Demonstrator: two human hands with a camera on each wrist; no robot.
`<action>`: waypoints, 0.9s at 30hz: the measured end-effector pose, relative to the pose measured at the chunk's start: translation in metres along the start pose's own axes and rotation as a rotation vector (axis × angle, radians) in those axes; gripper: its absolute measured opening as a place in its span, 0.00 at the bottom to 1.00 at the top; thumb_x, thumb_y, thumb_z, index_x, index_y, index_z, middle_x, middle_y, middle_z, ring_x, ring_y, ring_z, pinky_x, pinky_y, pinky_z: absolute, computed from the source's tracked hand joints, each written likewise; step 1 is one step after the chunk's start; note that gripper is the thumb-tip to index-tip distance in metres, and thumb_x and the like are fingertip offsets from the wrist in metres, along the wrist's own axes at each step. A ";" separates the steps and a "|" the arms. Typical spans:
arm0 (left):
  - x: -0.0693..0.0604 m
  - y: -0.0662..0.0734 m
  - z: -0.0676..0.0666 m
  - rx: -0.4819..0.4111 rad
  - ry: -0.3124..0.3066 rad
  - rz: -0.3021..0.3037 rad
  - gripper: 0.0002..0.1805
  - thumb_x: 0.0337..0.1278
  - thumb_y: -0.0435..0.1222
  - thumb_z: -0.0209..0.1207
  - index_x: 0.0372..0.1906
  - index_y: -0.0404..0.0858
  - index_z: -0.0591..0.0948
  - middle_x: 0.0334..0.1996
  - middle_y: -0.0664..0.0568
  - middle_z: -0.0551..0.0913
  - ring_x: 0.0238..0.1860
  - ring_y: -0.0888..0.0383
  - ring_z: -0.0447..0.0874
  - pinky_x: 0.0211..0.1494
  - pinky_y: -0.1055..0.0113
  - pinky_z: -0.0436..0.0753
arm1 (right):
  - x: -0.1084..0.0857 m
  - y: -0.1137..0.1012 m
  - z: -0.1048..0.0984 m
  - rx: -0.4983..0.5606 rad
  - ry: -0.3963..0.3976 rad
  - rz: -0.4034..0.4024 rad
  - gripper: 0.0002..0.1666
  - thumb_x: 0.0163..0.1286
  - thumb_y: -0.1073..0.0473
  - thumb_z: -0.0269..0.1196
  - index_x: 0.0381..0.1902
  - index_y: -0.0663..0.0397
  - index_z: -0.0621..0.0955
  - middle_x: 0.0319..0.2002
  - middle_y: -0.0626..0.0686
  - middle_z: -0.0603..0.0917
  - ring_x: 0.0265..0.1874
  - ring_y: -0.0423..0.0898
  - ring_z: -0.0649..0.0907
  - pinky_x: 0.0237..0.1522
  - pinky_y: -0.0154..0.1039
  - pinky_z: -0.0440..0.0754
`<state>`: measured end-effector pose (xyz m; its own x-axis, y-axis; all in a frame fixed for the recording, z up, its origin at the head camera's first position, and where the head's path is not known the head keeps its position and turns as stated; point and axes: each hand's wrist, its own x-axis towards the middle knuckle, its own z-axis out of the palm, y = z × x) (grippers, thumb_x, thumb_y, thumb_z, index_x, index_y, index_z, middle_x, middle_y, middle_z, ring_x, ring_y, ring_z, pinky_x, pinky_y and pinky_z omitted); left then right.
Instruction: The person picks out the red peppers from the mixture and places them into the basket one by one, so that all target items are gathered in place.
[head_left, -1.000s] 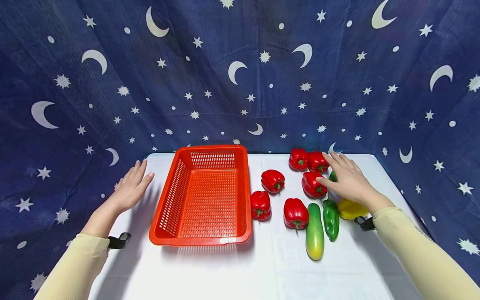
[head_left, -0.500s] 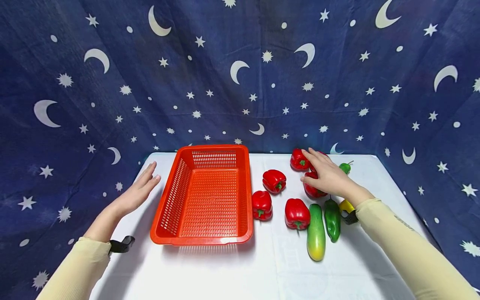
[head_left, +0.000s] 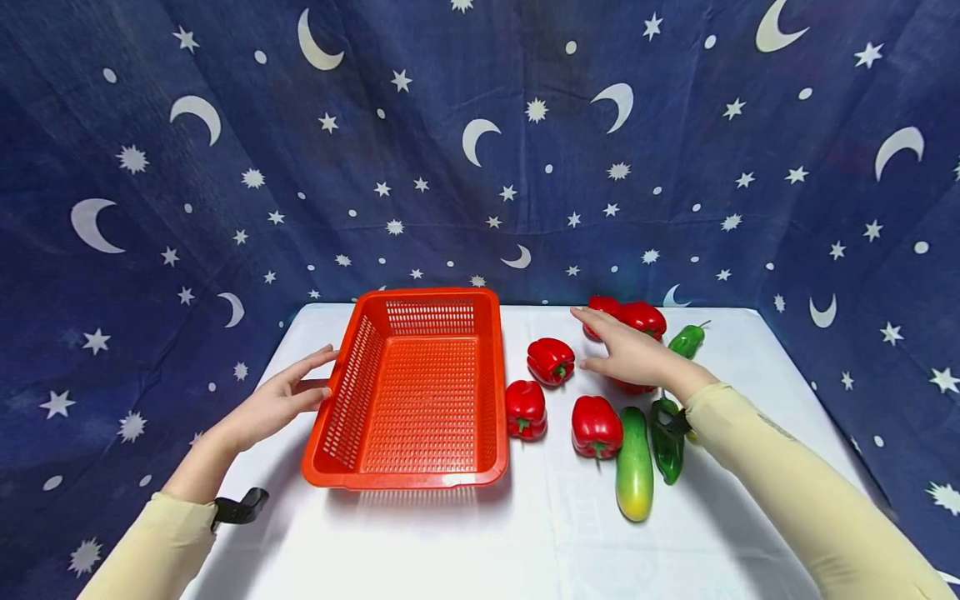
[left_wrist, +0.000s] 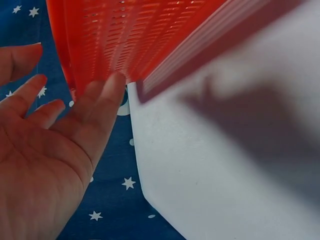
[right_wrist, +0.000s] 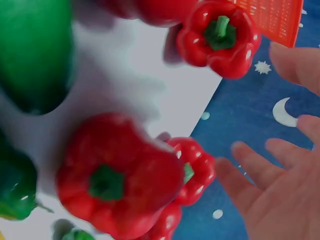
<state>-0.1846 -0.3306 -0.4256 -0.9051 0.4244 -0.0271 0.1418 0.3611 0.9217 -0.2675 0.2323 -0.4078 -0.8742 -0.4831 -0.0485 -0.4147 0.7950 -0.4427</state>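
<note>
Beside the left rim of an orange-red plastic basket (head_left: 420, 400), my left hand (head_left: 273, 408) has its fingers and thumb spread, the tips at the rim; whether they touch it I cannot tell. The left wrist view shows the palm of this hand (left_wrist: 50, 150) against the basket wall (left_wrist: 115, 45). My right hand (head_left: 637, 354) hovers with straight fingers and holds nothing. Under it a red bell pepper (right_wrist: 115, 175) is mostly hidden in the head view. Just left of its fingertips lies another red bell pepper (head_left: 551, 361).
More red bell peppers sit near the basket (head_left: 526, 410), in front (head_left: 597, 427) and at the back (head_left: 643, 318). A cucumber (head_left: 634, 467), a dark green pepper (head_left: 667, 454) and another green pepper (head_left: 687, 340) lie right. My right wrist largely hides something yellow. A starry cloth (head_left: 480, 167) hangs behind.
My right hand has moved left over the red bell peppers, uncovering the green pepper at the back right. My left hand has moved right to the basket's rim. The vegetables have stayed put.
</note>
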 end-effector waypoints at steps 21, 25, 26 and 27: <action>-0.015 -0.007 0.009 0.004 0.003 0.043 0.16 0.71 0.23 0.49 0.60 0.30 0.72 0.81 0.37 0.49 0.55 0.44 0.84 0.47 0.60 0.85 | 0.043 -0.008 0.004 0.124 -0.234 0.072 0.59 0.60 0.57 0.73 0.82 0.49 0.53 0.76 0.62 0.63 0.67 0.67 0.72 0.61 0.62 0.75; -0.016 -0.010 0.011 0.015 0.035 0.024 0.15 0.70 0.23 0.50 0.57 0.33 0.73 0.81 0.39 0.50 0.54 0.47 0.85 0.47 0.60 0.85 | 0.047 -0.006 0.003 0.161 -0.271 0.101 0.59 0.61 0.56 0.73 0.82 0.47 0.53 0.77 0.63 0.62 0.68 0.66 0.71 0.61 0.62 0.74; -0.017 -0.010 0.011 0.020 0.041 0.018 0.15 0.70 0.23 0.50 0.57 0.35 0.73 0.81 0.41 0.51 0.54 0.47 0.85 0.46 0.60 0.85 | 0.048 -0.005 0.003 0.166 -0.277 0.107 0.59 0.60 0.55 0.73 0.82 0.46 0.53 0.77 0.63 0.61 0.68 0.66 0.71 0.62 0.63 0.74; -0.017 -0.011 0.012 0.024 0.046 0.016 0.14 0.69 0.23 0.50 0.56 0.35 0.73 0.81 0.41 0.51 0.53 0.47 0.85 0.46 0.60 0.85 | 0.049 -0.005 0.003 0.171 -0.283 0.110 0.59 0.60 0.55 0.73 0.82 0.46 0.53 0.77 0.63 0.60 0.68 0.66 0.71 0.62 0.63 0.73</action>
<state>-0.1656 -0.3320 -0.4397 -0.9202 0.3915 0.0062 0.1655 0.3745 0.9124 -0.3078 0.2038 -0.4109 -0.7965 -0.4998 -0.3403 -0.2528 0.7865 -0.5635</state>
